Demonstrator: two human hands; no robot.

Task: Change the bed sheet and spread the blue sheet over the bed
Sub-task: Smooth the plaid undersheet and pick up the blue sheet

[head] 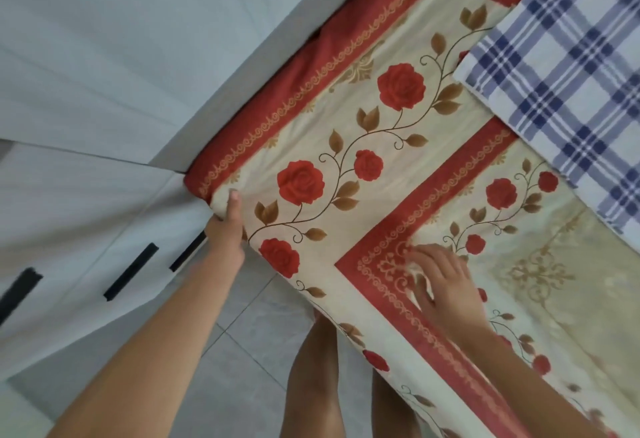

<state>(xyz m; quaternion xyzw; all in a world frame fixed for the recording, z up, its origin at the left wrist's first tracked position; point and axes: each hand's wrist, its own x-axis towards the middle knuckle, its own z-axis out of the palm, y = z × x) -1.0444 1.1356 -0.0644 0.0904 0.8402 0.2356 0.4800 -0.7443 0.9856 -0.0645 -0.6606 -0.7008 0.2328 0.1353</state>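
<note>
A cream bed sheet (pixel 398 147) with red roses and red borders covers the bed. My left hand (pixel 227 230) grips its corner at the mattress's near-left corner, thumb on top and fingers hidden underneath. On the sheet's red inner border my right hand (pixel 440 282) lies with fingers spread and slightly bent, pressing the fabric. A blue-and-white checked cloth (pixel 568 67) lies on the bed at the upper right.
A white wardrobe (pixel 86 195) with black handles stands just left of the bed corner. A white wall (pixel 138 22) runs along the bed's far side. My bare legs (pixel 318 385) stand on grey floor tiles (pixel 249 351) by the bed's edge.
</note>
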